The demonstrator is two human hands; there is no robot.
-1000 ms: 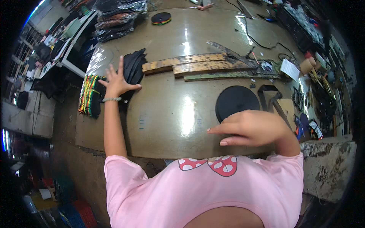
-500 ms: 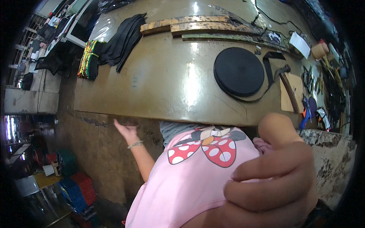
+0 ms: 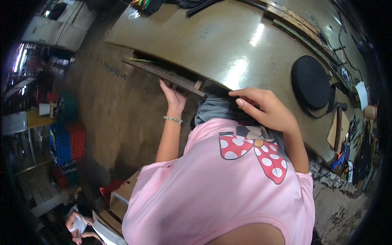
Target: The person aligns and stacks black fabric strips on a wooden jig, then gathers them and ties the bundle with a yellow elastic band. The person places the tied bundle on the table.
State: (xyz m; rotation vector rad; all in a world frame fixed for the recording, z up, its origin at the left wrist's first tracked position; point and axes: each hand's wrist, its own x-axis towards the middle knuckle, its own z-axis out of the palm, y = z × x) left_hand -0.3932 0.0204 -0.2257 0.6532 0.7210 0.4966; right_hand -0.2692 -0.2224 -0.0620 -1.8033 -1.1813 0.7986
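My left hand [image 3: 173,98], with a bead bracelet at the wrist, reaches under the front edge of the worktable [image 3: 212,45]. Its palm is against a dark wooden board [image 3: 163,73] that juts out below the tabletop, and its fingertips are hidden behind that board. My right hand [image 3: 265,108] rests at the table's edge with fingers stretched and apart, holding nothing, just above a grey cloth [image 3: 216,110]. A pink shirt with a red dotted bow fills the lower middle of the view.
A black round disc [image 3: 311,81] lies on the table to the right, with a hammer [image 3: 338,122] and small tools near the right end. Long wooden strips [image 3: 294,28] lie along the far side. Blue and red crates [image 3: 65,141] stand on the floor at left.
My view has tipped further down and under the table edge. My left hand rose from hanging below the table to the board. My right hand moved from close to the camera to the table edge.
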